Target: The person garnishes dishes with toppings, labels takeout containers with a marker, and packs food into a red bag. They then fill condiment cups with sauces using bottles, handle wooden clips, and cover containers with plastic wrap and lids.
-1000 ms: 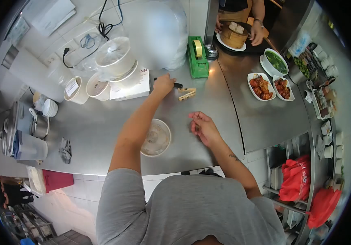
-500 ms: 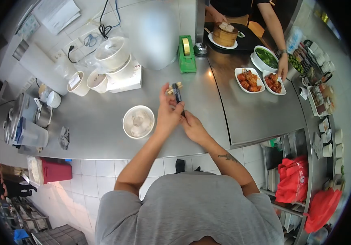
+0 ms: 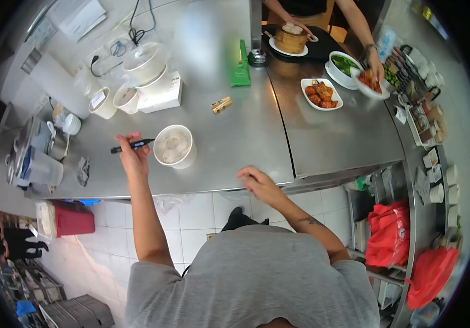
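My left hand (image 3: 133, 156) is closed around a black marker (image 3: 132, 145), held level with one end pointing right. That end is beside the rim of a round white bowl (image 3: 174, 145) with a clear or whitish lid. To the bowl's right, near the counter's front edge, is my right hand (image 3: 258, 183), its fingers curled inward; what they hold, if anything, is hidden. Two or more light wooden clips (image 3: 221, 105) lie on the counter behind the bowl.
Lidded tubs (image 3: 127, 99), a white box (image 3: 165, 94) and a green tape dispenser (image 3: 240, 71) stand at the back. A co-worker's hand (image 3: 376, 68) grips a tilted dish (image 3: 370, 87) at the right, near a soup bowl (image 3: 344, 63) and a bamboo steamer (image 3: 290, 42).
My hands, together at the marker half a second ago, are now apart. The left has carried the marker left, beside the bowl. The co-worker has lifted a dish of red food.
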A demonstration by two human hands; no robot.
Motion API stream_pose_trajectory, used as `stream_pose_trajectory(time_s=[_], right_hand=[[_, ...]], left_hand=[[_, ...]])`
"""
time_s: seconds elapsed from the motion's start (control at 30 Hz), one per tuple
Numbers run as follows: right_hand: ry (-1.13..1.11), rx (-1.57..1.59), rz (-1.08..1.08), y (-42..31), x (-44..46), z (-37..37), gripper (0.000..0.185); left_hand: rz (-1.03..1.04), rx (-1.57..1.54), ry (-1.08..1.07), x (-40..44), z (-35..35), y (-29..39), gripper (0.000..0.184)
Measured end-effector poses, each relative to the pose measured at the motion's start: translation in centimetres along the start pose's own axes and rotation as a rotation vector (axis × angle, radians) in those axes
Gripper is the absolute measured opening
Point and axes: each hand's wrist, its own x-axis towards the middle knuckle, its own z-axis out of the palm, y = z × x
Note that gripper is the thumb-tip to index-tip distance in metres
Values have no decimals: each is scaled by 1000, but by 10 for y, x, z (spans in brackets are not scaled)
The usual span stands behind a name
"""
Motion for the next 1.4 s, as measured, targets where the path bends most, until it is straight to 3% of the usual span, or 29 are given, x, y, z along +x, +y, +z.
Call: stream_pose_trajectory(time_s=[0.03, 0.2, 0.27, 0.37, 0.4, 0.53, 0.73, 0.93, 1.13, 1.4], right_hand=[[60, 52, 63, 1, -4, -6, 18], [484, -189, -186, 46, -3, -33, 15], [636, -256, -287, 58, -1, -42, 15], [663, -233, -247, 64, 2, -51, 15], [705, -258, -326, 65, 6, -49, 16], [688, -293, -307, 67, 8, -46, 15], [687, -239, -338, 66, 6, -45, 13], [680, -243, -306, 59, 2, -45, 14], [675, -241, -305, 59, 2, -45, 15], [660, -260, -267, 63, 3, -46, 15]], left_hand=[[0, 58, 3, 1, -4, -12, 35], [53, 250, 34, 6, -6, -36, 10], [75, 324, 23, 6, -9, -39, 12], [108, 475, -20, 6, -8, -40, 12], [122, 538, -17, 3, -4, -39, 12], [169, 683, -33, 7, -5, -41, 12], [60, 693, -70, 3, -4, -32, 11], [153, 623, -30, -4, 8, -33, 11], [52, 640, -122, -3, 4, -29, 13], [81, 619, -90, -4, 5, -34, 13]])
